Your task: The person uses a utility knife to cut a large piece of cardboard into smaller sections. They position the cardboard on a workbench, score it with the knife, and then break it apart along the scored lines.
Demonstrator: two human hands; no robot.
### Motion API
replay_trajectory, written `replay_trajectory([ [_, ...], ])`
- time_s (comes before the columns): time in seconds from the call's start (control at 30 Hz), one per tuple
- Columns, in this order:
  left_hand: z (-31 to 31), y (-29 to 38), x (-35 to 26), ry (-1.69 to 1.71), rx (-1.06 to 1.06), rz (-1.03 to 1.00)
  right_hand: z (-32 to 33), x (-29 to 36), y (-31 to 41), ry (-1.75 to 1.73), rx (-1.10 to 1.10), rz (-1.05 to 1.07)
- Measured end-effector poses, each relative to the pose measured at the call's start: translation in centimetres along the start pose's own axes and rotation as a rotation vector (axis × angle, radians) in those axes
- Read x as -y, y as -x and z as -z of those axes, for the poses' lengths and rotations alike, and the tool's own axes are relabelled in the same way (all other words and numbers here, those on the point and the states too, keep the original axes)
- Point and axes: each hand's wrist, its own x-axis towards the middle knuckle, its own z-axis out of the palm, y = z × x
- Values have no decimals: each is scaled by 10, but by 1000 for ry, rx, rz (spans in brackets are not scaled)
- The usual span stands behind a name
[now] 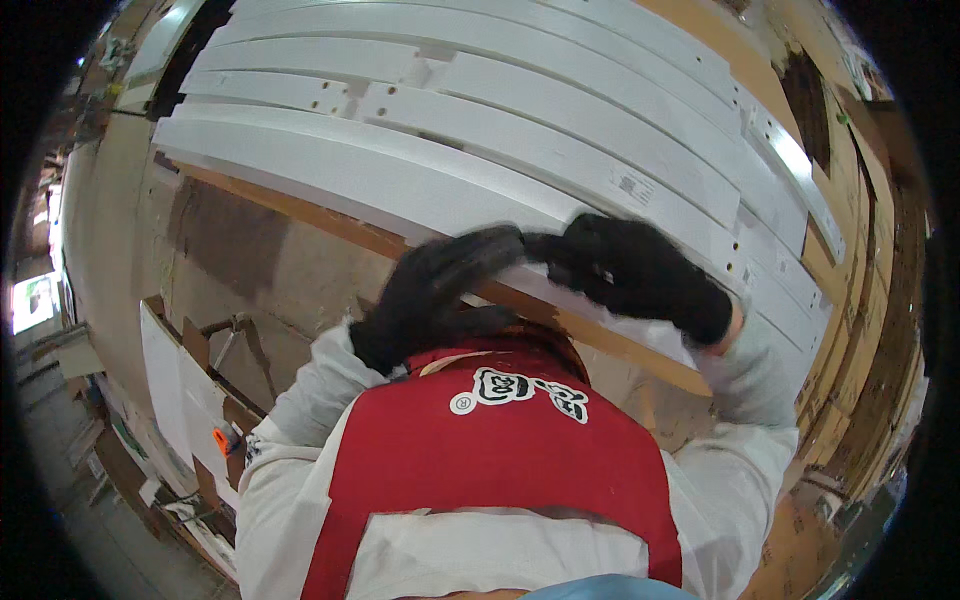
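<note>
My left hand (450,281), in a black glove, is held over the near edge of the stacked white boards. Its fingers stretch toward the right, the thumb stands apart below them, and I see nothing in its grasp. From the other side comes my right hand (637,274), also black-gloved, its fingers bent and blurred. The fingertips of both hands meet or overlap in this view; real contact is unclear. Whether the right hand holds anything small is hidden. Beneath lie long white boards (352,161) side by side, several with drilled holes, one bearing a printed label (634,185).
Brown cardboard (360,232) shows under the boards' near edge. A narrow white board (795,172) lies crosswise at the right end, beside stacked cardboard (855,300). On the left stands an open carton (176,382) with an orange-handled item (222,441). My red apron (495,450) is close below the hands.
</note>
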Motion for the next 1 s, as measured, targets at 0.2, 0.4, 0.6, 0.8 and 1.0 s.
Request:
replay_trajectory([
  [0.2,18,83,34,-220,83,-73,-33,36,28,-27,48,-247],
  [0.4,93,173,91,-796,146,737,-32,36,56,444,-282,-548],
  [0.6,112,72,113,-679,-130,172,-38,36,57,556,-82,-575],
  [0.8,143,36,136,-662,32,-10,-26,51,71,494,-82,-516],
  [1.0,166,25,151,-653,-58,-81,-8,45,98,295,-302,-723],
])
